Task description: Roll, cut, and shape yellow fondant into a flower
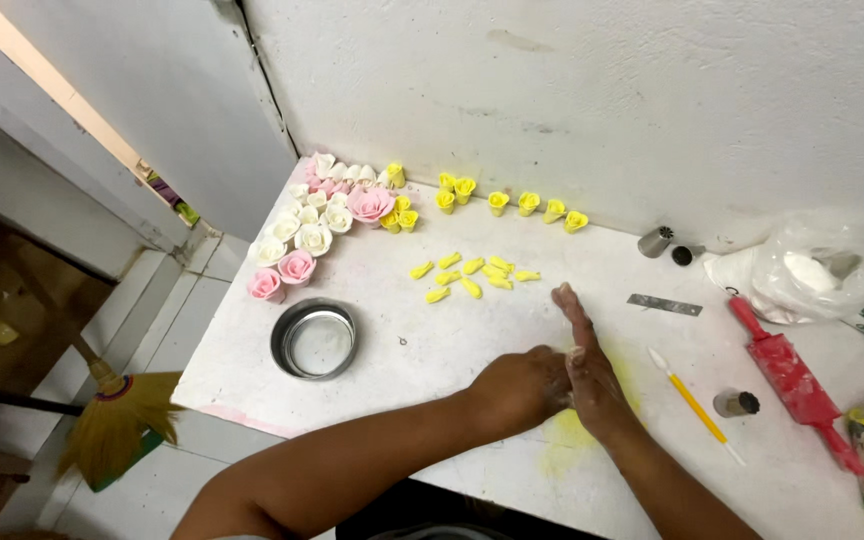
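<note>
My left hand and my right hand are pressed together, palm against palm, low over the white table. Whatever lies between the palms is hidden. A smear of yellow colour stains the table just under them. Several small yellow teardrop pieces lie a little beyond my fingertips. Along the back wall stands a row of small yellow flower buds. At the far left corner sits a cluster of white, pink and yellow sugar roses.
A round metal cutter ring lies at the left. To the right are a yellow modelling tool, a red rolling pin, a small dark nozzle, a metal blade, piping tips and a plastic bag. A broom leans below the table's left edge.
</note>
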